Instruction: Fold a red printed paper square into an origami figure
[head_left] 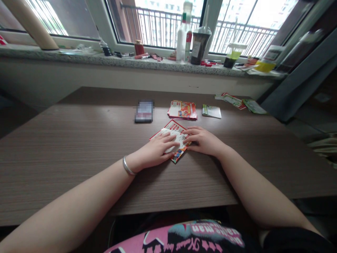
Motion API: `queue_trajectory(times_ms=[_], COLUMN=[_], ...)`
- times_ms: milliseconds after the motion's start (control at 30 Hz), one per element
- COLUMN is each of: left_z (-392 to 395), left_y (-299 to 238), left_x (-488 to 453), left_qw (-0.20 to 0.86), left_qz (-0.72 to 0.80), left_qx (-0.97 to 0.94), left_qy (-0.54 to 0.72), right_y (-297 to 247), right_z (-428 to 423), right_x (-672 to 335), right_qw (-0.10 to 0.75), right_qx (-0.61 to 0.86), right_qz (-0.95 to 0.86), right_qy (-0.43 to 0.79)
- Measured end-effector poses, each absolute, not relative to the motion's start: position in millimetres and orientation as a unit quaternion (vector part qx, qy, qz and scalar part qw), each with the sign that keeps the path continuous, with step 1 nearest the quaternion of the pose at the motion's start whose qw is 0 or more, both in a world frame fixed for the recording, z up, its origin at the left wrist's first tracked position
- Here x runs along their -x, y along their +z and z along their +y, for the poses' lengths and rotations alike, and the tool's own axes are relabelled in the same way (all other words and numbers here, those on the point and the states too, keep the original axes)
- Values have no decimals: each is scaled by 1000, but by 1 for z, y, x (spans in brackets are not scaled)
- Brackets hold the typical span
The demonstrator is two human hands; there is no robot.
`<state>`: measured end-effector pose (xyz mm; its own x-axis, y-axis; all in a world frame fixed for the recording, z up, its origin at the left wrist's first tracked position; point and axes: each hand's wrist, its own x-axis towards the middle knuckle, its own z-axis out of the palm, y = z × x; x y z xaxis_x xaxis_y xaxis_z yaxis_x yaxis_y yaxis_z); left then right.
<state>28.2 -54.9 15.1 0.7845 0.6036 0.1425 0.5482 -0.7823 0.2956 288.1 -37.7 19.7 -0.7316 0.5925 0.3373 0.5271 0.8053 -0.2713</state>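
Here's the head view, and the danger sits right at the folded-looking leaflet: if the left hand lifts early or presses unevenly, the paper could slide or crease crooked. A far push could also bump the red stack and fan it out. The leaflet lies turned cornerwise on the table, just on the person's side of that stack, between the two hands and partly under both. The left lies flat, fingers loosely spread, pressing without gripping. The right hand comes in with fingers lightly bent over the leaflet's right side; whether its thumb pinches, I can't tell.
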Motion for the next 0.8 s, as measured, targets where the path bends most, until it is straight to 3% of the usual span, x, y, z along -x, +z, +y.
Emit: queue_trajectory(times_ms=[433,800], left_z=[-54,-65], left_y=[12,17], left_x=[-27,-31], left_qw=[98,45], left_qz=[309,337], left_qx=[-938,-932], left_qy=[119,124], right_y=[8,14], right_z=[-38,-35], right_x=[-272,-286], right_qw=[232,216], right_qx=[360,369], right_qz=[-897,-903], right_qy=[108,43])
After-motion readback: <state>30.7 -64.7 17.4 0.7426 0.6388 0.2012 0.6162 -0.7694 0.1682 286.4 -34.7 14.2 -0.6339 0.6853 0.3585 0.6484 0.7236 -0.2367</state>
